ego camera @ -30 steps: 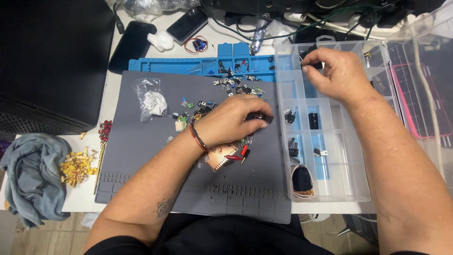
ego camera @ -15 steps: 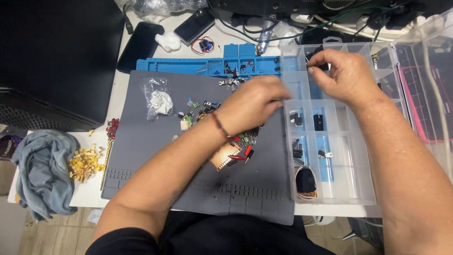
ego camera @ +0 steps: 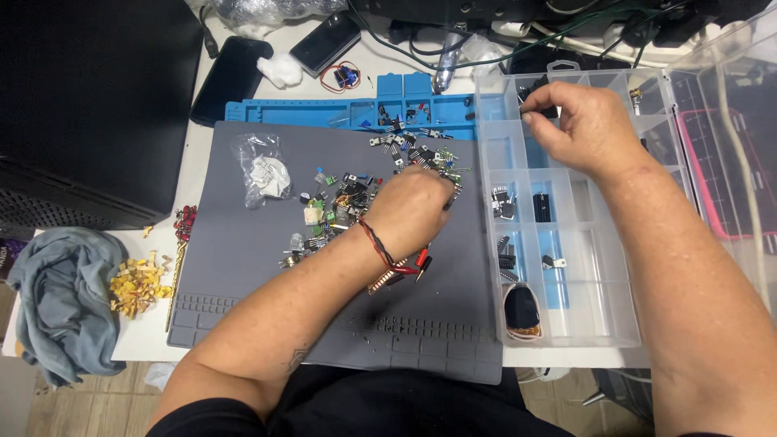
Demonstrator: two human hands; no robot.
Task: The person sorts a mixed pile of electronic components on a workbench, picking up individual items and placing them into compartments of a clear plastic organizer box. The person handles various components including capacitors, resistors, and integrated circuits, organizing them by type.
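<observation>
The clear compartment organizer (ego camera: pixel 603 320) held small black components in about five cells, plus one dark oval part (ego camera: pixel 519 308) in its near-left cell. The right hand (ego camera: pixel 587 125) pinched a small black component (ego camera: pixel 536 87) over a far cell. The left hand (ego camera: pixel 414 209) lay curled on the heap of loose components (ego camera: pixel 356 198) on the grey mat (ego camera: pixel 243 275); whether it gripped any, I cannot tell.

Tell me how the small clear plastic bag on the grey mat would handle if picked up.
The clear bag looks crumpled and thin, so probably floppy. Its small white contents suggest it is light. The glossy film may slip between fingers.
</observation>
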